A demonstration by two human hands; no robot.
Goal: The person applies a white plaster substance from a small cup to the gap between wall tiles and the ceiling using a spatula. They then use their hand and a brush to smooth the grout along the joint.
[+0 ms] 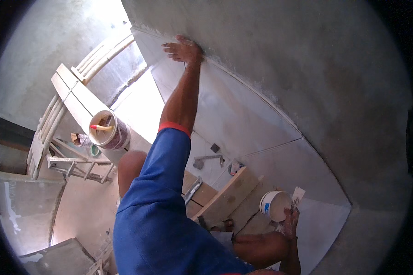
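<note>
Left hand (pixel 182 49) spread, empty, near the top edge of the tile (pixel 243 107); right hand (pixel 290 222) seemingly wrapped around the scraper (pixel 298 194) beside the bucket (pixel 265 200), grip partly hidden. I'd load thinly and brace before reaching.

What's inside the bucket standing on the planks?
In the bucket, a pale handle with a red end shows at the opening, near a brownish patch. What the handle belongs to cannot be made out, and the bottom is hidden.
</note>
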